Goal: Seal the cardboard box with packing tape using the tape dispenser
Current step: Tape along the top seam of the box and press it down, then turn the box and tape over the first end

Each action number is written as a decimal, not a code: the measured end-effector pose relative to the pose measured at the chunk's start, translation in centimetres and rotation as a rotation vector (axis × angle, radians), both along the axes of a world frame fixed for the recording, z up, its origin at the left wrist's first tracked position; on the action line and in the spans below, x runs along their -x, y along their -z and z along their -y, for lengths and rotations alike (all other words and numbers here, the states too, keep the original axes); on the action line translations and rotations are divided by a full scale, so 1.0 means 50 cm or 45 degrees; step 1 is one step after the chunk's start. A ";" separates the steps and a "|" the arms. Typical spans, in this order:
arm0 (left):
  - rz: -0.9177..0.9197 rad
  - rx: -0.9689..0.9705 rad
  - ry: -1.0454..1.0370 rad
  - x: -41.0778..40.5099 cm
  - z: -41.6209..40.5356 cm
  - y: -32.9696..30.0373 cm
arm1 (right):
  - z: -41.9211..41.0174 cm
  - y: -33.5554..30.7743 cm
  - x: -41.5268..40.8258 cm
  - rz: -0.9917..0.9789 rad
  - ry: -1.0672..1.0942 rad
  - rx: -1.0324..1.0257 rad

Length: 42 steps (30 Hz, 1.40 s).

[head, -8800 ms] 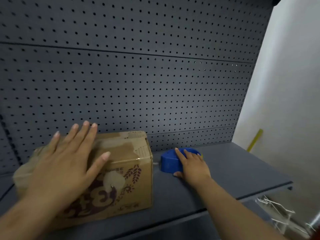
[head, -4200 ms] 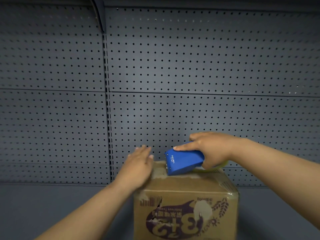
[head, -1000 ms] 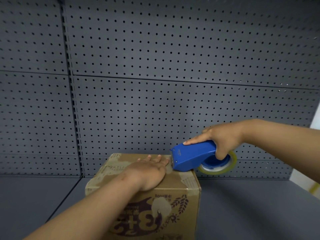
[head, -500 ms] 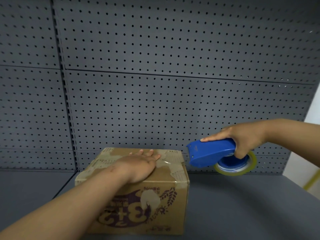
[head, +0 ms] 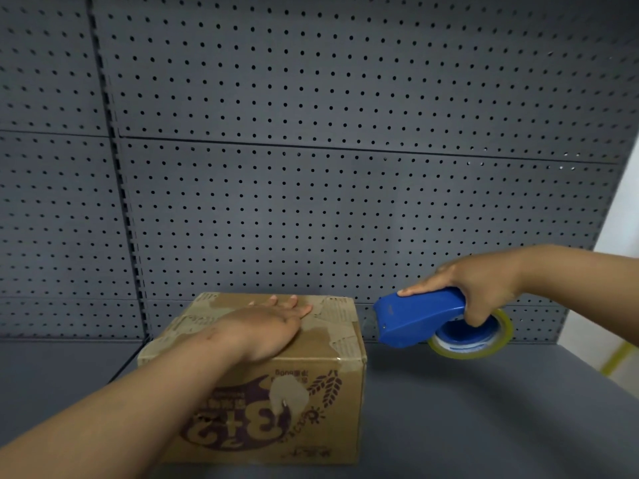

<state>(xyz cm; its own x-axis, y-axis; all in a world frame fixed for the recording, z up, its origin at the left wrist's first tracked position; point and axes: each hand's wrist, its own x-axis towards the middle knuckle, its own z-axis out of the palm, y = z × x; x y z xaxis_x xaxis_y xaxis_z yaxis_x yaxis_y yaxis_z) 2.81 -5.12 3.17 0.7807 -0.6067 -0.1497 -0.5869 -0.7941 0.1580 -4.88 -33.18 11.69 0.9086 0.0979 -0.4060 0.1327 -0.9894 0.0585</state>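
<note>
With the left hand (head: 268, 328) flat on the box (head: 262, 375), the right hand (head: 480, 288) grips the dispenser (head: 420, 316) just right of it, probably needing another pass.

left hand (head: 266, 331): bare, no rings | right hand (head: 473, 285): bare | forearms: sleeveless

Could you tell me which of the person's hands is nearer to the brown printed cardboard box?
Left. The left hand lies flat on top of the brown printed cardboard box, touching it. The right hand is off to the box's right, apart from it, gripping the blue plastic tape dispenser.
</note>
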 end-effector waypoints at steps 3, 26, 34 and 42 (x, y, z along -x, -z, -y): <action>-0.008 0.016 -0.010 -0.003 -0.001 0.001 | -0.012 0.009 -0.014 -0.029 -0.016 0.039; 0.054 0.021 0.086 -0.007 -0.012 0.006 | -0.015 0.034 -0.051 0.543 0.095 0.304; 0.049 0.034 0.360 -0.020 -0.059 0.001 | -0.076 0.009 -0.091 0.894 -0.018 0.185; 0.366 -0.199 -0.019 0.003 -0.117 -0.009 | -0.162 0.018 -0.120 1.080 -0.152 0.131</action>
